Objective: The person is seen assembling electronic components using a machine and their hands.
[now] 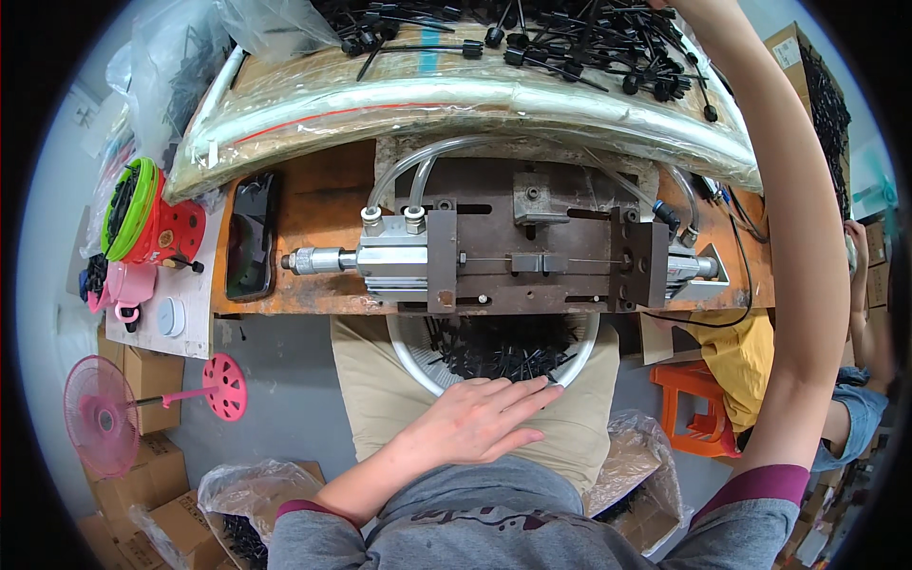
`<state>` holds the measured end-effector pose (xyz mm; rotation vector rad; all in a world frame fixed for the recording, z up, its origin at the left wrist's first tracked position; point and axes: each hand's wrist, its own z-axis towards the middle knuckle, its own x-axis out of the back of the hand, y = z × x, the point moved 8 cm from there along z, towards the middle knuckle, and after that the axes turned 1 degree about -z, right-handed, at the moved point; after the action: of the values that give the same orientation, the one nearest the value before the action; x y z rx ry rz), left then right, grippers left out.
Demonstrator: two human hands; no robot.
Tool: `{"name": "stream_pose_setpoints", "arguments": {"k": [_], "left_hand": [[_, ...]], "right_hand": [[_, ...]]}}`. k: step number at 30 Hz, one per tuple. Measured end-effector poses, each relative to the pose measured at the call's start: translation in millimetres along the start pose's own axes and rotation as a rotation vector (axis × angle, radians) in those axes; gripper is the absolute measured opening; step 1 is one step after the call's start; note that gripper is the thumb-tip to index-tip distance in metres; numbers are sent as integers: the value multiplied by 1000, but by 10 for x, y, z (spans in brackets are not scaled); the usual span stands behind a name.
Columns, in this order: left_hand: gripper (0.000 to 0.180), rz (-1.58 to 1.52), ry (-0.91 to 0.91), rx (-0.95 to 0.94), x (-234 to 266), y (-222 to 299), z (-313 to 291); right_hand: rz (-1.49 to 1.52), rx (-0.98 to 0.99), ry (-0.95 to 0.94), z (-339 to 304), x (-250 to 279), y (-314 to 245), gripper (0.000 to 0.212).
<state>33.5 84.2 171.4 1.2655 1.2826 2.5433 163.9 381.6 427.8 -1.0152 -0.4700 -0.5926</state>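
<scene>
The wooden bench (323,180) is overhung at its rear by a plastic-wrapped tray (475,103). A metal fixture (581,233) is set along the bench's front edge, with bare wood left at its left end. Below that edge, a white basin (413,361) is seated at the lap. The right hand (696,6) is cropped by the upper border; its fingers and grip cannot be told. The left hand (484,418) is laid palm-down by the basin's near rim, fingers extended, slightly parted, no hold seen. Black stemmed parts (632,62) are strewn across the tray.
</scene>
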Motion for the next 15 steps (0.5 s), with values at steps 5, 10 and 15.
{"name": "stream_pose_setpoints", "arguments": {"k": [5,10,15], "left_hand": [[56,29,40,33,43,-19,-48],[52,36,88,1,68,11,-30],[48,54,91,-33,122,94,9]], "right_hand": [[241,39,64,-30,-6,66,17],[431,-57,70,-57,135,222,14],[603,-69,92,-95,323,333,14]]}}
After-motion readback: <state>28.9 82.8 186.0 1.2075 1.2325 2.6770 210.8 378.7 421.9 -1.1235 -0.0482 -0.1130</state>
